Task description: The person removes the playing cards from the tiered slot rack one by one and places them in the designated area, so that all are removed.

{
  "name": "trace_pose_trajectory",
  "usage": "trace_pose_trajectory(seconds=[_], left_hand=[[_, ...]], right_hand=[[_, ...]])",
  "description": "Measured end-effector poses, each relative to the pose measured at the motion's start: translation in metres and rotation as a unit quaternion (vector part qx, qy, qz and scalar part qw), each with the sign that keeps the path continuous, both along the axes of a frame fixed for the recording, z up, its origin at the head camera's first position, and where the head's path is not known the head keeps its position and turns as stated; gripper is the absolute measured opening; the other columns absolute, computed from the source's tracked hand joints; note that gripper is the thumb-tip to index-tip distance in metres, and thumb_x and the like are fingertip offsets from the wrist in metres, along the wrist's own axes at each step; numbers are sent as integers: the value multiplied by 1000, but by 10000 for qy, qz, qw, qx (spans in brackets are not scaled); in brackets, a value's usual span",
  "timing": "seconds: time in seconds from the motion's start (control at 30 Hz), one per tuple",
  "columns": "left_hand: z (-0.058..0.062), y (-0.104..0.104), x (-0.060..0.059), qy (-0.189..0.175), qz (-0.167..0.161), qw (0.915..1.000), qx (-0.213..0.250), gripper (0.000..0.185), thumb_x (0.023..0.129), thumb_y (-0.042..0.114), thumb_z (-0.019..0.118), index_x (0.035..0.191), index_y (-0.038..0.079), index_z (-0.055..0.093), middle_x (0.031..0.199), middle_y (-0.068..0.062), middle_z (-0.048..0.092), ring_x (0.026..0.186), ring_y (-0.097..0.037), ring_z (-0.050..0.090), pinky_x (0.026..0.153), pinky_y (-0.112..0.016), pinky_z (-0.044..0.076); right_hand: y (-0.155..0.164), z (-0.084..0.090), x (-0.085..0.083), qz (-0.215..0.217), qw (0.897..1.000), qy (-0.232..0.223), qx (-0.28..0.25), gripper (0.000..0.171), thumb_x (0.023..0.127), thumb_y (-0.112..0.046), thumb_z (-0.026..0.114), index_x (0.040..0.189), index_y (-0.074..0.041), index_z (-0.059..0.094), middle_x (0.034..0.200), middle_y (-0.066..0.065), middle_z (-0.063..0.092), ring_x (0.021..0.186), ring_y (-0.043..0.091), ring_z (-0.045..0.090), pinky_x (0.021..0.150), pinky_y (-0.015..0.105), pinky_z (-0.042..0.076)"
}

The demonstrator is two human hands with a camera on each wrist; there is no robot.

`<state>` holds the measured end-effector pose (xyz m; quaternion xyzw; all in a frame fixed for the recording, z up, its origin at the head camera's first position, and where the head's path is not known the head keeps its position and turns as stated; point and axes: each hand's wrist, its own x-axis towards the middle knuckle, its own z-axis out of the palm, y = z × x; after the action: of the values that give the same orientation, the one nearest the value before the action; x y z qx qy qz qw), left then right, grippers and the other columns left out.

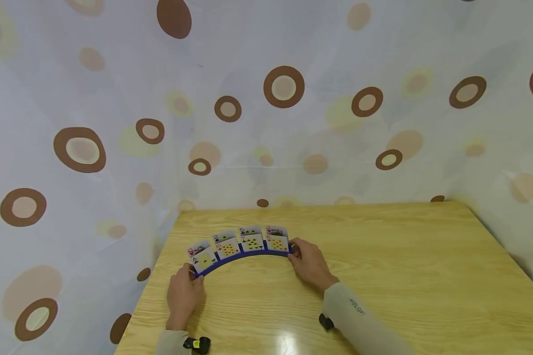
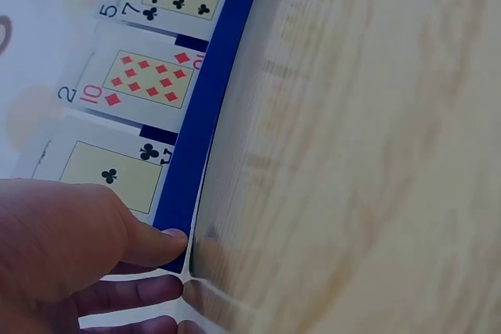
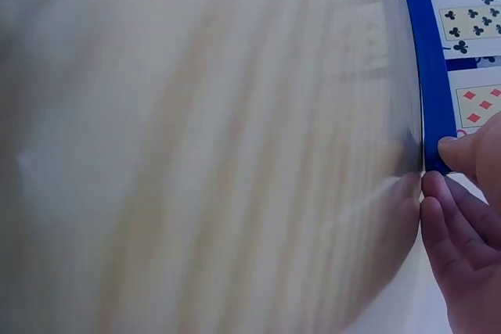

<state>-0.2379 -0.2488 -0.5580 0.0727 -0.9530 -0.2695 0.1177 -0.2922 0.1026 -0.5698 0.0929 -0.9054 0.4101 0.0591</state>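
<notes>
A curved blue card holder carries playing cards in two rows, standing over the wooden table. In the front row, from the left, are the ace of clubs, ten of diamonds, seven of clubs and a red diamond card. Behind them show a queen, a two, a five and a jack, partly covered. My left hand pinches the holder's left end, thumb on the blue rim. At the opposite end, my right hand grips the rim between thumb and fingers.
The glossy wooden table stretches out to the right of the holder and towards the front. A pale curtain with brown ring patterns hangs along the table's back and sides. Dark wrist cameras sit at both sleeves.
</notes>
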Motion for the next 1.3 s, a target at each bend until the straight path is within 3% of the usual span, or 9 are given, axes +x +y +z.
trace_pose_trajectory(seconds=[0.23,0.4,0.73,0.93,1.07,1.3], left_hand=[[-6,14,-6,77,-48,9999,-141,26,96,12,78,116,-3,69,97,-17,75,90,-34,67,76,-53,54],[-6,27,-11,228,-196,9994,-169,25,94,12,81,111,-2,70,91,-12,73,84,-30,67,73,-51,54],[-5,55,-20,178,-578,9982,-48,26,93,12,83,113,-1,73,92,-11,77,79,-24,71,69,-44,57],[-4,64,-16,7,-590,9983,16,24,94,14,83,112,2,73,90,-7,73,80,-19,63,72,-40,52],[-5,67,-13,7,-653,9979,-4,24,93,14,84,111,2,74,89,-6,74,79,-18,65,71,-41,54],[-2,73,-19,111,-703,9975,-32,25,91,15,86,109,2,75,85,-3,74,74,-14,63,70,-37,52]], right_hand=[[17,2,8,-93,9999,-79,64,32,102,-6,75,133,-3,70,109,8,77,93,15,68,88,41,60],[31,5,14,-212,9987,-126,441,31,103,-8,74,133,-4,69,111,10,77,93,17,70,87,43,61],[65,11,29,-322,9949,-97,956,32,101,-7,74,131,2,66,109,13,77,92,20,71,82,42,61],[73,11,40,-446,9939,-165,993,34,100,-8,75,130,4,66,111,16,78,95,23,72,85,45,61],[76,9,48,-525,9926,-279,1061,36,100,-10,74,132,5,65,112,15,78,97,25,73,87,48,61],[86,13,47,-561,9909,-104,1216,37,101,-11,73,134,3,64,115,17,78,102,30,75,89,50,62]])
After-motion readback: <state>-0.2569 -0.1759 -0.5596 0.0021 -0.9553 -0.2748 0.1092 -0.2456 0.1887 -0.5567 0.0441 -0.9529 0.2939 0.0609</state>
